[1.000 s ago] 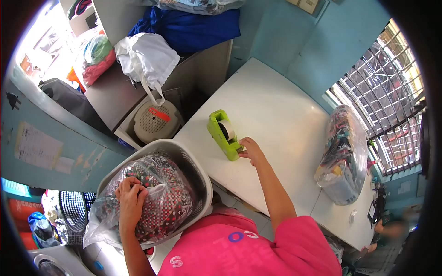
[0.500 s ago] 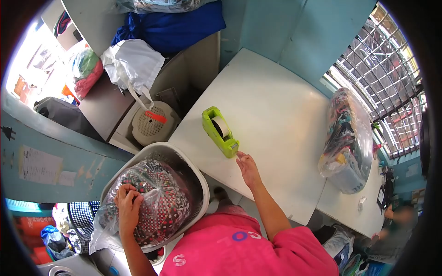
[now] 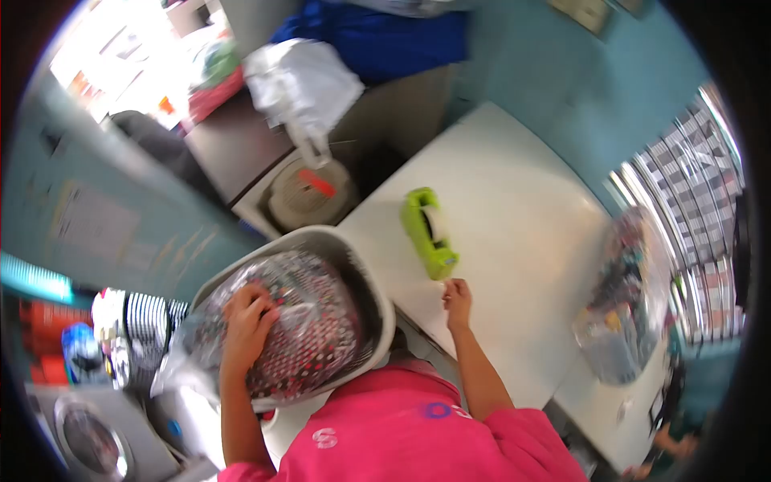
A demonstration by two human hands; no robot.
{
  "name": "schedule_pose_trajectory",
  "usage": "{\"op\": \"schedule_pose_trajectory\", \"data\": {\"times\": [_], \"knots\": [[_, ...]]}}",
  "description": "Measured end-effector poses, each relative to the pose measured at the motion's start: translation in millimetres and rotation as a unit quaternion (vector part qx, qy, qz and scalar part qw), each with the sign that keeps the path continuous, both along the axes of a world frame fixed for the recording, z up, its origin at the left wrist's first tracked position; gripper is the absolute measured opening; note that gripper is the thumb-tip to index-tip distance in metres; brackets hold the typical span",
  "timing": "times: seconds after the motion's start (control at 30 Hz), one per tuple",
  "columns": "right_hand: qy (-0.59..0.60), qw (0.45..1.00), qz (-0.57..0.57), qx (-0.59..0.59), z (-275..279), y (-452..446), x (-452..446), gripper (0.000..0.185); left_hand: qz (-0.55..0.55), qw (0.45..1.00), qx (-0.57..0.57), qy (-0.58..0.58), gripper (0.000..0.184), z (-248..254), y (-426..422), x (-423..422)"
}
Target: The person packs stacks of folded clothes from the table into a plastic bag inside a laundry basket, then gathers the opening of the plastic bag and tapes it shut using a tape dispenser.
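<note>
My left hand rests on a clear plastic bag of dotted cloth, its fingers bent and pressed on the gathered plastic. The bag lies in a light grey laundry basket. On the white table stands a lime-green tape dispenser with a roll of tape. My right hand is just below the dispenser's near end, its fingers pinched together. What they hold is too small and blurred to make out for certain.
A clear bag of clothes stands at the table's right end by the barred window. A white cloth bag hangs behind a beige perforated lid. A washing machine is at lower left; part of a person shows at lower right.
My right hand has drawn back from the dispenser's end towards me, and its fingers have closed. My left hand stays on the bag. The whole view has shifted and is blurred.
</note>
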State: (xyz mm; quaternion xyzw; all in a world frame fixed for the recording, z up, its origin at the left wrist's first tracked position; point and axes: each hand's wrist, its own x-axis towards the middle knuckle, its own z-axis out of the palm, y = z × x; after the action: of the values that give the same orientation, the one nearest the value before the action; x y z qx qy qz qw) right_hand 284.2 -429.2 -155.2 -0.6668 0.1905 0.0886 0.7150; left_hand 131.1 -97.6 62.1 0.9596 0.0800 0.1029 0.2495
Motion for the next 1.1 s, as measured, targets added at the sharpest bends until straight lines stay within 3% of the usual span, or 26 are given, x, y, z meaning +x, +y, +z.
{"op": "schedule_pose_trajectory", "data": {"times": [0.1,0.23,0.37,0.43,0.5,0.57,0.73,0.9,1.1], "knots": [[0.021,1.0,0.016,0.0,0,-14,6,0.01,-0.013,1.0,0.003,-0.009,0.012,-3,7,-1],[-0.07,0.972,0.147,-0.169,10,-55,35,0.01,0.007,1.0,-0.001,-0.021,0.012,-4,8,-5],[-0.049,0.961,0.137,-0.236,-4,-70,24,0.009,-0.003,1.0,-0.025,-0.016,0.012,-5,8,-6],[-0.013,0.98,0.121,-0.155,-27,-64,-8,0.009,-0.008,1.0,-0.016,-0.013,0.012,-7,9,-7],[0.028,0.977,0.149,-0.151,4,-46,-25,0.007,0.002,1.0,-0.023,-0.016,0.012,-8,9,-8],[-0.152,0.923,0.28,-0.217,41,-30,-22,0.008,-0.002,0.999,-0.027,-0.021,0.012,-10,12,-8],[-0.327,0.76,0.465,-0.315,164,30,32,0.013,-0.012,1.0,-0.005,-0.023,0.013,-13,12,-7],[-0.404,0.652,0.592,-0.248,261,114,38,0.014,-0.01,1.0,-0.002,-0.026,0.014,-13,12,-7],[-0.49,0.516,0.685,-0.153,282,187,19,0.013,-0.013,1.0,0.0,-0.021,0.015,-14,12,-8]]}}
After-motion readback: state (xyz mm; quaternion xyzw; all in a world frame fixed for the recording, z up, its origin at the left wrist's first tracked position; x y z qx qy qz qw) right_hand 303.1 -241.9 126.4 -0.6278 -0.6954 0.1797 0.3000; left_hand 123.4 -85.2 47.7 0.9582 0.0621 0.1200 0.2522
